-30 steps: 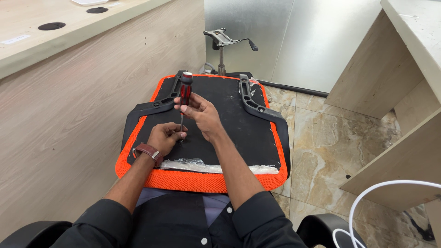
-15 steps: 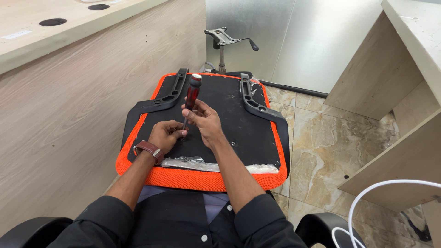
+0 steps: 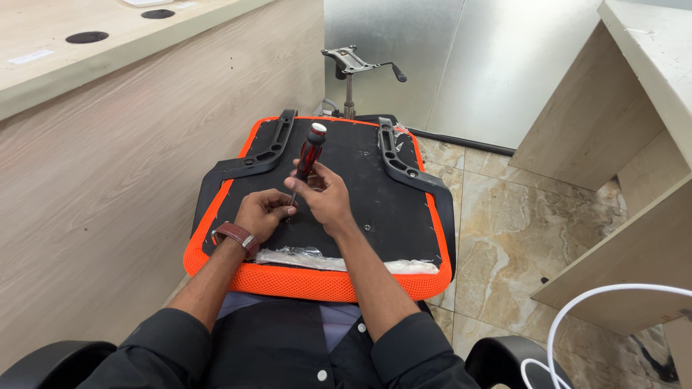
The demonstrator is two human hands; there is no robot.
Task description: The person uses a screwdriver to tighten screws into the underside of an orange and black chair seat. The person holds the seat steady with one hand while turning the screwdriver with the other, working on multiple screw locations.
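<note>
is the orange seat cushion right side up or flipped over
Flipped over: the seat cushion shows its black underside and arm brackets, facing up.

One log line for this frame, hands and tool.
right hand: grips screwdriver upright | left hand: steadies tip | seat pan: upside down on lap

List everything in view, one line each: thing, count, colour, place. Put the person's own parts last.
chair seat: one, black underside with orange mesh edge, upside down on the person's lap
armrest brackets: two, black, along the seat's left and right sides
screwdriver: one, red and black handle, upright over the seat
plastic wrap: one strip, clear, along the seat's near edge
chair base mechanism: one, grey metal with lever, on the floor beyond the seat
cable: one, white, lower right
wristwatch: one, brown strap, left wrist
left hand: at the screwdriver's tip
right hand: gripping the screwdriver
</note>
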